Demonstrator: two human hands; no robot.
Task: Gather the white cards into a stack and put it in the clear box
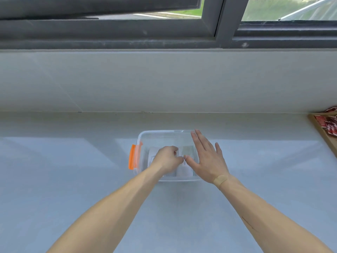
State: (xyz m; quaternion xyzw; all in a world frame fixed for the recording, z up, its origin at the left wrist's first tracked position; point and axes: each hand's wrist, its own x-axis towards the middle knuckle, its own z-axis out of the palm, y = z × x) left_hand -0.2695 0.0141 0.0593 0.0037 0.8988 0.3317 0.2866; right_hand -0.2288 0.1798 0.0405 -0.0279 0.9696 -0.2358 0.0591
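Note:
A clear plastic box [144, 136] with an orange latch [132, 158] on its left side stands on the pale counter. White cards [183, 170] lie inside it on the bottom. My left hand [167, 158] reaches into the box, its fingers curled and pinched on the cards. Over the right side of the box my right hand [207, 157] is spread flat with fingers apart, its thumb tip touching the cards beside my left fingers. A plaster sits on my right wrist. Both hands hide much of the cards.
A wall and a dark-framed window rise behind the counter. At the far right edge a wooden tray [322, 132] holds red packets [328, 125].

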